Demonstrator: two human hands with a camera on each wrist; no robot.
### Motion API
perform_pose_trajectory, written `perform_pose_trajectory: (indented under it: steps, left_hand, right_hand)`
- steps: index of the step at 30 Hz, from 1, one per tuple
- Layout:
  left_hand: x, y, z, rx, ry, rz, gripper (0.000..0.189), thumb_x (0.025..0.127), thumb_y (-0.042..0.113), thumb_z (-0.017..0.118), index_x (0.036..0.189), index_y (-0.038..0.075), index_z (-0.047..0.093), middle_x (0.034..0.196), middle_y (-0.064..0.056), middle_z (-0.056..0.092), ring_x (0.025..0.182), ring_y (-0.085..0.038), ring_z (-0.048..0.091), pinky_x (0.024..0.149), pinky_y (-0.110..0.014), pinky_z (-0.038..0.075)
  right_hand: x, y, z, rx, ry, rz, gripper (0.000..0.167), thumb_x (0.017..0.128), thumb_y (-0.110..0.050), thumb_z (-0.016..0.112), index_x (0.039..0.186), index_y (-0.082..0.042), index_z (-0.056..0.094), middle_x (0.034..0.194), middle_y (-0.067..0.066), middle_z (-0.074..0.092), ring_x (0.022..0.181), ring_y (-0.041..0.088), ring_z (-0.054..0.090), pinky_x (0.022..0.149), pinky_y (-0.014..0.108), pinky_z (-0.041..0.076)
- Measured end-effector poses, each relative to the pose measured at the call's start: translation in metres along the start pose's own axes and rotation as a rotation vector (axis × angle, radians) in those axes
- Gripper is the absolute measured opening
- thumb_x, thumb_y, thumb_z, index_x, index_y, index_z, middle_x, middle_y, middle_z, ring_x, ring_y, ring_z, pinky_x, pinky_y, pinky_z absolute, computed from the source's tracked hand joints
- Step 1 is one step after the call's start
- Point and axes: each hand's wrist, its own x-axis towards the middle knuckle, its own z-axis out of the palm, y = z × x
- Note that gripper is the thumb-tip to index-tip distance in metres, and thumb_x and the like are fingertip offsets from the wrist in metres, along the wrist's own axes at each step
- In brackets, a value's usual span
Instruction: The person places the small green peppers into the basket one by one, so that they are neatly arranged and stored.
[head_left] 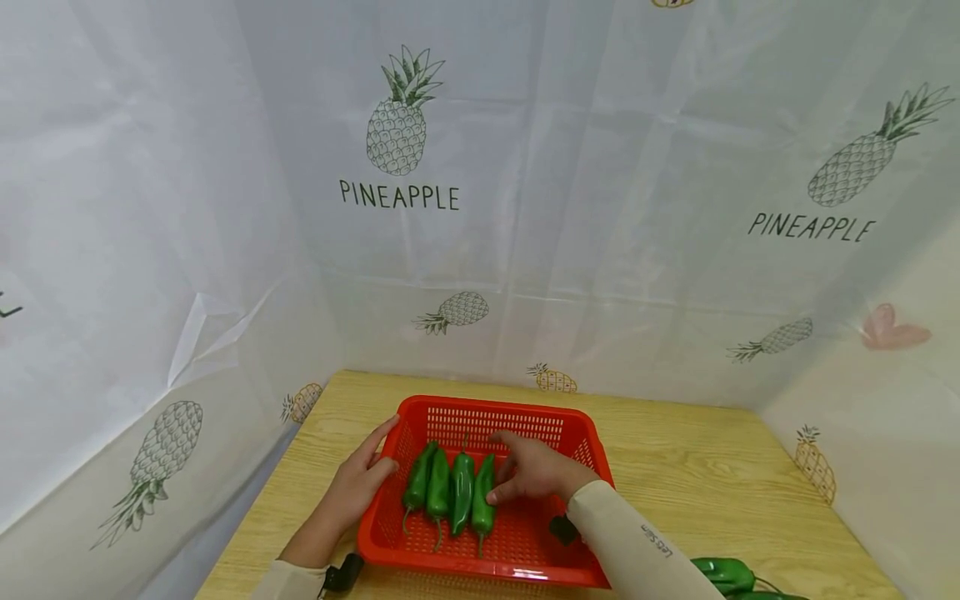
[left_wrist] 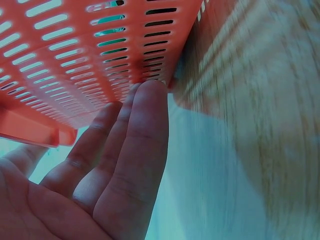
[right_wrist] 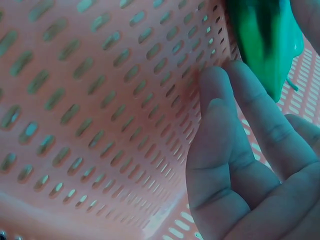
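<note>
A red slotted plastic basket (head_left: 450,557) stands on the table with several green peppers (head_left: 438,492) side by side inside it. My left hand (head_left: 356,483) holds the basket's left side, thumb over the rim; in the left wrist view its straight fingers (left_wrist: 142,135) lie along the outer wall. Inside the basket, my right hand (head_left: 536,468) is spread beside the rightmost pepper (head_left: 483,504), thumb tip at its side. The right wrist view puts that hand's loosely bent fingers (right_wrist: 260,115) next to the slotted wall, with a pepper (right_wrist: 265,45) just beyond.
More green peppers (head_left: 723,573) lie on the wooden table (head_left: 690,467) at the front right, beside the right sleeve. White sheeting (head_left: 600,250) with pineapple prints hangs behind the table and at both sides.
</note>
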Motion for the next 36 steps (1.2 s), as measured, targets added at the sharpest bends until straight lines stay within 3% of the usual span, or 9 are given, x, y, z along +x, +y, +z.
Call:
perform_pose_trajectory:
  steps: [13,23,27,32,36]
  left_hand:
    - [0.0,0.002,0.0,0.01,-0.003,0.012,0.067,0.101,0.013,0.06,0.161,0.036,0.044,0.117,-0.019,0.071,0.087,-0.034,0.076,0.064,-0.047,0.065]
    - [-0.003,0.002,0.001,0.019,0.007,0.008,0.067,0.101,0.013,0.06,0.162,0.034,0.043,0.114,-0.019,0.07,0.086,-0.034,0.076,0.064,-0.047,0.065]
    - [-0.002,0.0,0.001,0.014,0.004,0.005,0.066,0.101,0.013,0.059,0.162,0.034,0.043,0.117,-0.019,0.07,0.086,-0.034,0.076,0.064,-0.047,0.065]
    - [-0.002,0.0,0.001,0.008,0.0,0.008,0.067,0.101,0.013,0.06,0.163,0.033,0.043,0.118,-0.02,0.071,0.087,-0.034,0.076,0.064,-0.047,0.065]
    - [-0.002,0.001,0.0,0.002,-0.007,0.01,0.067,0.101,0.012,0.059,0.163,0.032,0.042,0.12,-0.021,0.07,0.089,-0.035,0.076,0.065,-0.047,0.065]
  right_hand:
    - [-0.006,-0.007,-0.003,0.002,0.01,-0.007,0.098,0.081,-0.035,0.093,0.159,-0.008,0.04,0.101,0.002,0.076,0.092,0.016,0.072,0.09,0.046,0.059]
    - [-0.018,-0.018,-0.012,-0.106,-0.006,0.032,0.11,0.081,-0.046,0.091,0.167,-0.014,0.03,0.123,0.012,0.071,0.107,0.025,0.069,0.098,0.051,0.055]
    - [-0.026,-0.026,-0.015,-0.14,-0.021,0.027,0.104,0.083,-0.046,0.09,0.165,-0.016,0.034,0.137,0.013,0.065,0.117,0.032,0.066,0.099,0.051,0.055]
    - [-0.039,-0.035,-0.024,-0.166,-0.031,0.001,0.093,0.087,-0.048,0.085,0.164,-0.022,0.039,0.14,0.009,0.064,0.123,0.03,0.064,0.098,0.051,0.055]
    - [-0.048,-0.041,-0.034,-0.154,0.02,-0.071,0.08,0.091,-0.046,0.081,0.159,-0.02,0.047,0.128,0.006,0.069,0.109,0.022,0.069,0.089,0.044,0.057]
